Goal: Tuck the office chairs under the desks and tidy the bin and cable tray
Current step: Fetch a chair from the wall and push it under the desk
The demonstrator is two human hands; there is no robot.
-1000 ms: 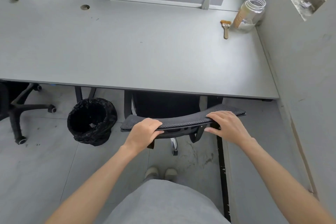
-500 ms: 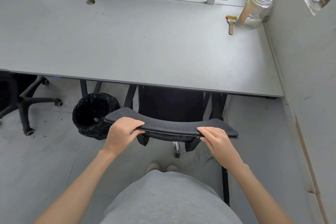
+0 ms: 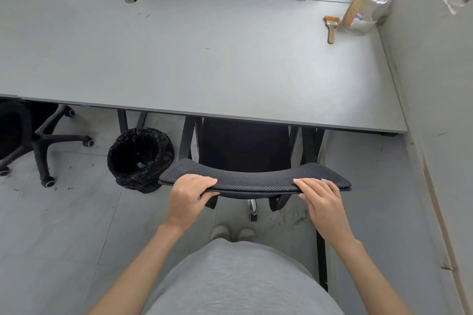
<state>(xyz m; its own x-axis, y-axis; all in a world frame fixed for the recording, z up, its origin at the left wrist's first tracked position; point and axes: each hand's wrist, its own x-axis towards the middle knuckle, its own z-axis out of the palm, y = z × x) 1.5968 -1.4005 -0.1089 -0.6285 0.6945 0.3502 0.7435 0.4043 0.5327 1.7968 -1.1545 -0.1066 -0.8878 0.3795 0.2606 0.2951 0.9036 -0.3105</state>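
While the person stood close behind the chair (image 3: 245,146), both hands were on the top edge of its mesh backrest (image 3: 256,179). The left hand (image 3: 188,195) gripped the left part, fingers curled over the top and thumb under the edge. The right hand (image 3: 321,197) lay on the right part with fingers nearly straight, and its thumb was at the lower edge. The seat of the chair was partly under the desk (image 3: 204,64). Left of the chair, a bin (image 3: 139,158) with a black bag stood on the floor near the desk edge. Further left, another chair (image 3: 33,138) sat under the desk. At the far right of the desk, a brush (image 3: 331,28) lay beside a glass jar (image 3: 368,6).
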